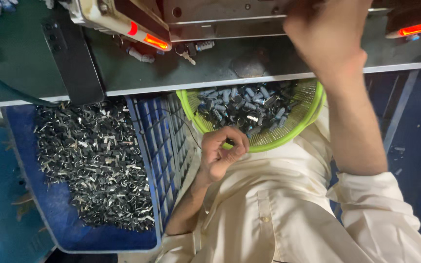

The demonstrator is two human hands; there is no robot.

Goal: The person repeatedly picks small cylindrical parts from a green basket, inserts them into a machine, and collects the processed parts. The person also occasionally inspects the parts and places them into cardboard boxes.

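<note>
Green basket (309,127) w/ dark parts (242,108), blue crate (159,141) w/ clips (93,165)

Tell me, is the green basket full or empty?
Partly full. The green basket holds a heap of small dark metal parts, while bare mesh shows along its right and lower sides. The left hand rests at its rim.

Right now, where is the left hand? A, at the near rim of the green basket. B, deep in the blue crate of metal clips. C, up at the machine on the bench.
A: the left hand is curled at the near rim of the green basket; the right hand is up at the machine.
</note>
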